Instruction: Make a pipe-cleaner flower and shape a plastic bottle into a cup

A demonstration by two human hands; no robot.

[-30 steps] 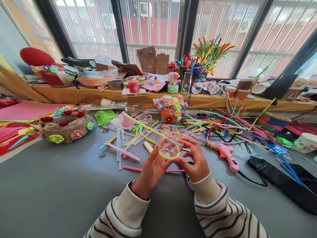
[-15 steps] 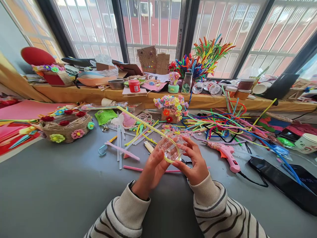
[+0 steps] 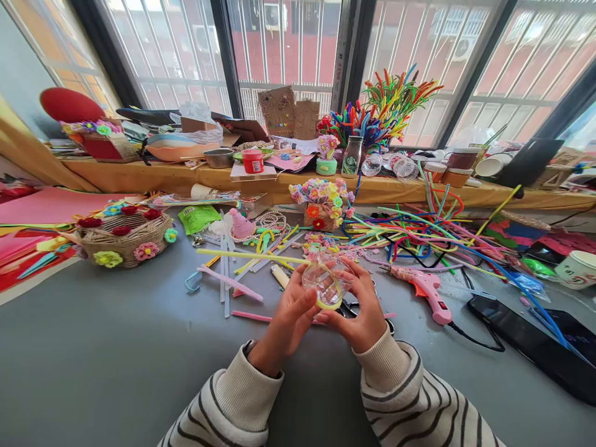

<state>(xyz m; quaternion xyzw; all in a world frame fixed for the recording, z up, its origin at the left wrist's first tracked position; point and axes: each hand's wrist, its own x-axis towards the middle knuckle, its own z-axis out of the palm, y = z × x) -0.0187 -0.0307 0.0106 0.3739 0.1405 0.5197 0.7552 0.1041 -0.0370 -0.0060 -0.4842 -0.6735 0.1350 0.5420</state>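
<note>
Above the grey table [image 3: 116,360], my left hand [image 3: 291,316] and my right hand [image 3: 361,310] together grip a small clear plastic cup [image 3: 323,279]. A yellow pipe cleaner [image 3: 246,254] is wrapped around the cup's rim, and its free end sticks out to the left, nearly level. Fingers of both hands are curled around the cup, thumbs pressing near the yellow rim. Both sleeves are cream with dark stripes.
A pink glue gun [image 3: 426,292] with a black cord lies right of my hands, a phone [image 3: 531,341] beyond it. Loose pipe cleaners [image 3: 419,236] spread behind. A woven basket with flowers [image 3: 123,239] stands at left. Glue sticks [image 3: 223,267] and a pink stick [image 3: 251,317] lie nearby.
The cup has tilted and turned in my hands. The pipe cleaner's free end has swung down from pointing up-left to lying almost level.
</note>
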